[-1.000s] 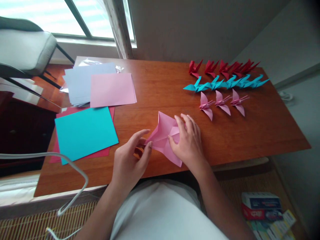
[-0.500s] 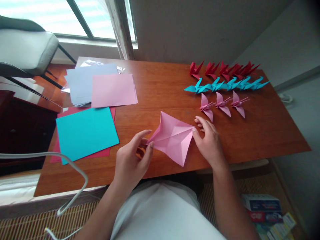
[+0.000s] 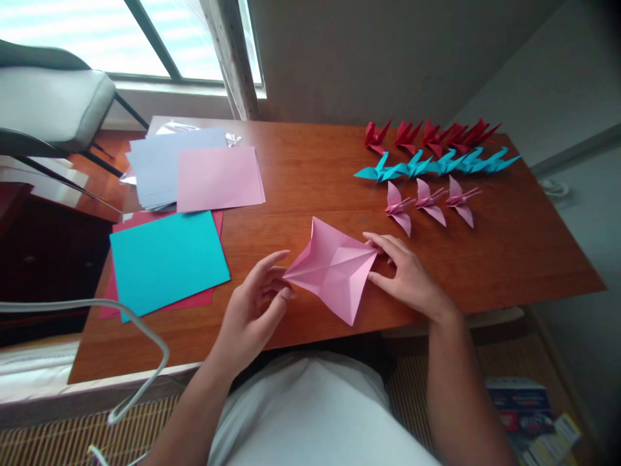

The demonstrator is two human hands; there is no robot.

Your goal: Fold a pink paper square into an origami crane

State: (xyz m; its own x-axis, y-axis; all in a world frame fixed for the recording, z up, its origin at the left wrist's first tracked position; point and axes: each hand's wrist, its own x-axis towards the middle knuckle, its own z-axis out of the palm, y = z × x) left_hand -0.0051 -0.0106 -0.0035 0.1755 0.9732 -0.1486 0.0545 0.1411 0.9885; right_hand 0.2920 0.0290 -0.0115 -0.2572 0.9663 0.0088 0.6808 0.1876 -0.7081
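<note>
A creased square of pink origami paper [image 3: 334, 265] lies spread on the table in front of me, its corners raised and fold lines crossing at its middle. At its left corner is my left hand [image 3: 259, 301], thumb apart from the fingers, which are beside or just behind the paper's tip. My right hand [image 3: 405, 275] is around the right corner, with forefinger and thumb spread on either side of the tip. Neither hand pinches the paper. Whether the hidden fingers touch its underside, I cannot tell.
Pink cranes [image 3: 429, 202], blue cranes [image 3: 439, 165] and red cranes [image 3: 431, 134] stand in rows at the back right. Pink sheets [image 3: 220, 178], pale blue-grey sheets [image 3: 158, 168] and turquoise sheets [image 3: 169, 262] lie left. A white cable [image 3: 150, 330] curves at the lower left.
My left thumb has come away from the paper's left corner, which it was pinching. My right thumb has moved down and the right forefinger inward, apart around the right corner.
</note>
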